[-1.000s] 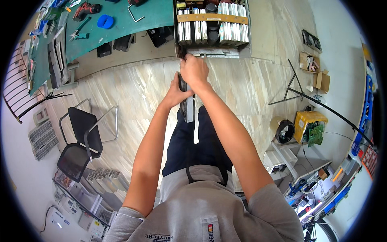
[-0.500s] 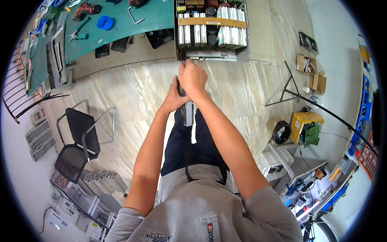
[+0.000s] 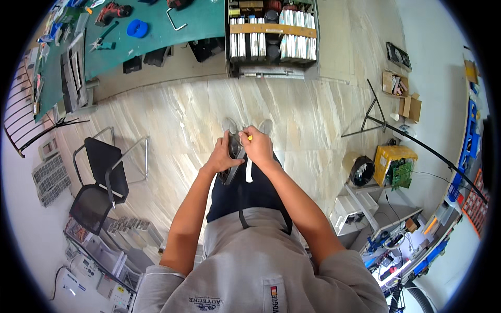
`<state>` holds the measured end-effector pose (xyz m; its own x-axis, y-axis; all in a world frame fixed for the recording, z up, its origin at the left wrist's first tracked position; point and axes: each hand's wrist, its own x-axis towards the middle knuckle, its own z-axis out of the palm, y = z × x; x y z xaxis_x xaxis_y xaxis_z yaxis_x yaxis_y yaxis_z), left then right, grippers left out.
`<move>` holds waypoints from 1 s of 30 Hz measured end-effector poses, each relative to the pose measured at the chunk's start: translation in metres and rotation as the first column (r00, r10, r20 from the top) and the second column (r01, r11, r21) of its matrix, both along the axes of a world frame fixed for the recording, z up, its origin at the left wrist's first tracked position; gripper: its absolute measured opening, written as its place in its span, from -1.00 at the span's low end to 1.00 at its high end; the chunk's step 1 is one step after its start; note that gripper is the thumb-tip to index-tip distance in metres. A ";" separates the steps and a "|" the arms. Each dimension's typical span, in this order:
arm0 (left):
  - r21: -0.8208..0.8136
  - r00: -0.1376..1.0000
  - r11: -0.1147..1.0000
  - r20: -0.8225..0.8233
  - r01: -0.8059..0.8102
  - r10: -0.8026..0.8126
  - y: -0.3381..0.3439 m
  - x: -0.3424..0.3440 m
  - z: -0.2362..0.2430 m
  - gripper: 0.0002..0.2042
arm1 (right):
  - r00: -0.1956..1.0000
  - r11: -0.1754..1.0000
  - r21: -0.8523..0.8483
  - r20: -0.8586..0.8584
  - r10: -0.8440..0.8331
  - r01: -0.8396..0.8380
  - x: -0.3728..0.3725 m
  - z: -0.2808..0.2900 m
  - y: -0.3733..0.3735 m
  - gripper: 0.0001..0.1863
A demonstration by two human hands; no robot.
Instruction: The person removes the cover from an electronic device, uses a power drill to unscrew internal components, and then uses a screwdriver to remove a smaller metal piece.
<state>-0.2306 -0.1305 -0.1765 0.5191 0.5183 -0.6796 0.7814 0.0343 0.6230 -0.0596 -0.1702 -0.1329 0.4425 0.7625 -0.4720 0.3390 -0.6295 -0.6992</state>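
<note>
My left hand (image 3: 224, 156) grips a long, dark metal-grey part (image 3: 231, 171) held over my legs, its thumb across the part. My right hand (image 3: 258, 146) is closed at that part's upper end, pinching a small item with a yellow piece (image 3: 250, 137) showing; its exact form is hard to make out. Beyond my hands stands an open metal case (image 3: 272, 71) holding rows of pale upright slabs, dark cylinders and an orange-brown cross strap (image 3: 297, 31).
A green-topped workbench (image 3: 172, 13) bears a red drill, blue ring, cutters and hex key. A black chair (image 3: 107, 167) stands at left. At right are a tripod stand (image 3: 378, 119), cardboard boxes (image 3: 409, 107) and a yellow box (image 3: 391, 161).
Both hands and the long part have come down from near the case's front edge toward my body, the part now tilted. A yellow piece shows in my right hand.
</note>
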 end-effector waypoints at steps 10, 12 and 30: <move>0.339 0.975 0.917 0.143 -0.208 0.169 0.025 0.002 0.126 0.19 | 0.947 0.941 0.338 -0.299 0.114 -0.007 0.023 0.108 0.029 -0.74; 0.365 0.948 0.875 0.129 -0.318 0.291 0.040 -0.014 0.149 0.23 | 0.967 0.906 0.377 -0.088 0.240 -0.191 0.025 0.135 0.044 -0.69; 0.643 0.641 0.568 -0.153 -0.514 0.752 0.379 -0.331 0.140 0.21 | 0.907 0.935 -0.306 0.318 0.278 -0.179 0.053 -0.021 -0.073 -0.67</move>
<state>-0.5619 0.2487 -0.0364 -0.3210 0.9117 -0.2563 0.8386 0.3994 0.3705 -0.0066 -0.2436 -0.1540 0.4450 0.7316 -0.5165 0.6873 -0.6487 -0.3267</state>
